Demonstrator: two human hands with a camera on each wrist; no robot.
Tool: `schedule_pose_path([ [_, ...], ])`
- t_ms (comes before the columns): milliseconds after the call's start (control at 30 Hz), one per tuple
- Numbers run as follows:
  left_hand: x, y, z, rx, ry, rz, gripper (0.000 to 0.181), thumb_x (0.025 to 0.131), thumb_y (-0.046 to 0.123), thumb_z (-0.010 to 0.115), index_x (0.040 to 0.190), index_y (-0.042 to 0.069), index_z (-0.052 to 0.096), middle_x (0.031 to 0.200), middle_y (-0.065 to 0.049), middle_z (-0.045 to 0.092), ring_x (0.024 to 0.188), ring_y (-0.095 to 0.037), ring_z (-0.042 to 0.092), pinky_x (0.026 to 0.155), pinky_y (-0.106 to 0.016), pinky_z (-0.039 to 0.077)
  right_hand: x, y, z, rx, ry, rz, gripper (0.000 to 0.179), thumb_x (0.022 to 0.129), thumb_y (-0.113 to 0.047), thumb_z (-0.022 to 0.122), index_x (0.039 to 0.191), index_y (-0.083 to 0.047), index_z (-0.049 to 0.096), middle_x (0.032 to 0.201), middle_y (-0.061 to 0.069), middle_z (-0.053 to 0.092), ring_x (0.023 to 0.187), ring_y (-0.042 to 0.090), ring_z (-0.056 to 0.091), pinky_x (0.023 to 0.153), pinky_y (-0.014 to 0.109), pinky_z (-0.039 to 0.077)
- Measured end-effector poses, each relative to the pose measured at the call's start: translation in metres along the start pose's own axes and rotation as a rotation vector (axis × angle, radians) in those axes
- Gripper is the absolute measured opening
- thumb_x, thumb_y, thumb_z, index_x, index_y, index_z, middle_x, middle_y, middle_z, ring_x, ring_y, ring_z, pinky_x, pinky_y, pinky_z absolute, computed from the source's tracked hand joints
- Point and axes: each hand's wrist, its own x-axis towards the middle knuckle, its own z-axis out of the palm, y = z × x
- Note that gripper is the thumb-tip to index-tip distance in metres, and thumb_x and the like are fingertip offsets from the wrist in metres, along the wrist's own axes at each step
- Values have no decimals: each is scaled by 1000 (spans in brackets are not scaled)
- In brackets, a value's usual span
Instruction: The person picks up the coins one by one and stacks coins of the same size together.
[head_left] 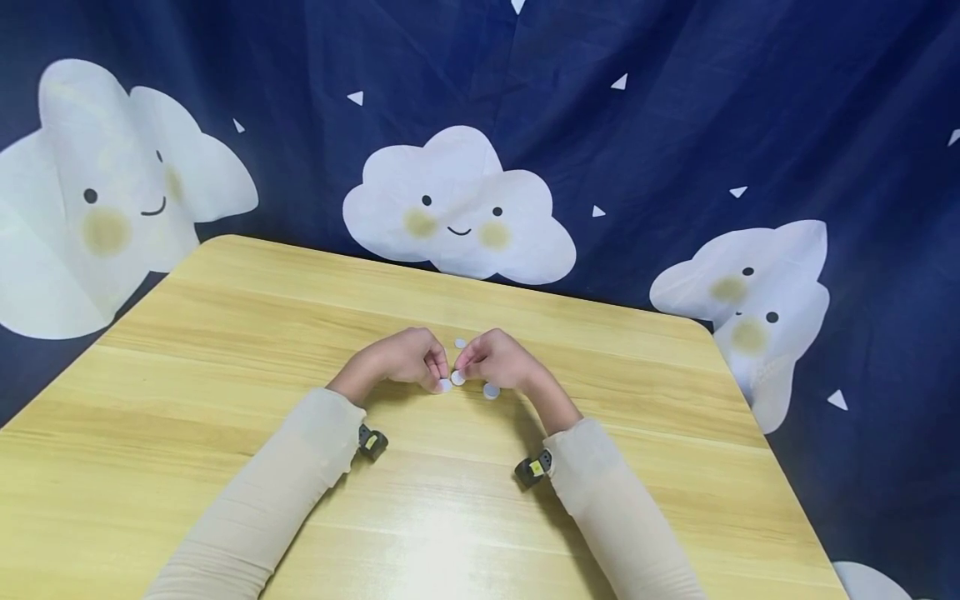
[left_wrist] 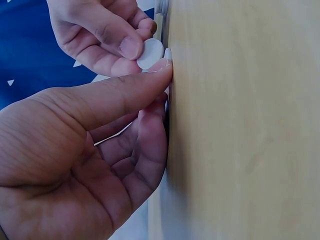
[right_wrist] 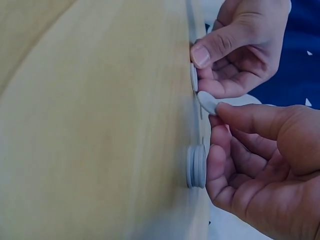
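Observation:
My right hand (head_left: 501, 360) pinches a small white round disc (right_wrist: 207, 101) between thumb and fingertips, holding it tilted just above the table. Close beside it, my left hand (head_left: 405, 357) has its thumb and fingers at another white disc (head_left: 445, 385), which is seen edge-on low at the wood in the right wrist view. The two discs are very near each other; whether they touch I cannot tell. A short stack of white discs (right_wrist: 196, 166) stands by the right hand's curled fingers. Farther back, one more white disc (head_left: 460, 342) lies between the hands.
The wooden table (head_left: 420, 500) has rounded far corners. Behind it hangs a dark blue curtain (head_left: 645, 150) with white clouds. Black wrist cameras, the left one (head_left: 372, 442) and the right one (head_left: 532, 470), hang at the sleeve cuffs above the tabletop.

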Motion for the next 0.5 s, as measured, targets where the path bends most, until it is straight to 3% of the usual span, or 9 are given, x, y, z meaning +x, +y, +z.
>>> schedule_pose_path([
  [333,-2,1,0,28,12,18,13,82,8,85,87,8,74,80,-1,68,76,-13,58,74,-27,49,0,-4,4,-120,-33,24,6,91,1,72,88,-3,74,80,2,72,69,11,57,68,23,49],
  [500,-3,2,-1,25,15,18,14,81,8,85,88,8,73,81,-1,67,75,-13,58,74,-27,49,-1,-4,3,-80,-45,4,6,92,3,70,89,0,73,81,4,71,68,11,55,66,23,47],
])
